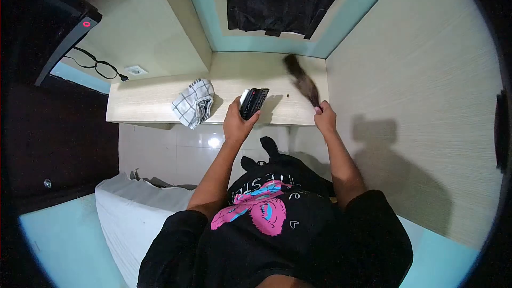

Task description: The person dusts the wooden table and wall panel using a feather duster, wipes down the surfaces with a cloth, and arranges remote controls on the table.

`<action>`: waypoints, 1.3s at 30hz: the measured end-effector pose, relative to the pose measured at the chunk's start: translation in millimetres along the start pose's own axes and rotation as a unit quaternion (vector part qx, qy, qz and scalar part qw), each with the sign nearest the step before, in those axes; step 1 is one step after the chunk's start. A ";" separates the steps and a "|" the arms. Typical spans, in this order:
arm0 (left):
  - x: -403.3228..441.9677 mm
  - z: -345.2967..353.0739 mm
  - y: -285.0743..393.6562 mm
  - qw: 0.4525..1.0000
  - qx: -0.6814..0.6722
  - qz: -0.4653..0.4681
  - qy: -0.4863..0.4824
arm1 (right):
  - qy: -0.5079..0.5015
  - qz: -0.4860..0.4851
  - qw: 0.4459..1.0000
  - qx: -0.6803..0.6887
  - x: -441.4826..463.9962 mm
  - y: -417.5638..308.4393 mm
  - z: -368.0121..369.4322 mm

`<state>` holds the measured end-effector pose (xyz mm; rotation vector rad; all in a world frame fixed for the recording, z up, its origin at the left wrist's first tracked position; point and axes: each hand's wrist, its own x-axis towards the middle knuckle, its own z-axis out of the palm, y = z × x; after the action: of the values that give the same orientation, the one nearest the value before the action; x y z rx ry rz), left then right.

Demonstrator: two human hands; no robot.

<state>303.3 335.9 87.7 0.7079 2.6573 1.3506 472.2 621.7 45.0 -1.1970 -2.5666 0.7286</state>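
My left hand (240,124) is wrapped round a black remote control (253,104), with a white object (244,96) beside it in the same grip. Over the right end of the pale wooden shelf (250,69), my right hand (325,117) grips the narrow end of a brown brush (303,81). The brush is blurred, its dark bristles pointing toward the back wall. Between the two hands a small dark bit (288,95) lies on the shelf. To the left, a crumpled white checked cloth (194,102) rests on it and hangs over the front edge.
A dark screen with a red light (86,23) juts out at upper left, its black cable (98,63) hanging near a wall socket (136,70). A wooden panel (421,90) closes the right side. White-covered furniture (133,218) stands at lower left.
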 end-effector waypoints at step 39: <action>-23.4 -58.3 -5.6 0.997 -0.013 -0.039 0.068 | -0.271 -0.159 0.937 0.153 -47.2 -59.0 62.7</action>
<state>306.3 279.5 115.6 0.5221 2.7317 1.4599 439.4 531.9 22.7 -0.5103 -2.8044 1.4706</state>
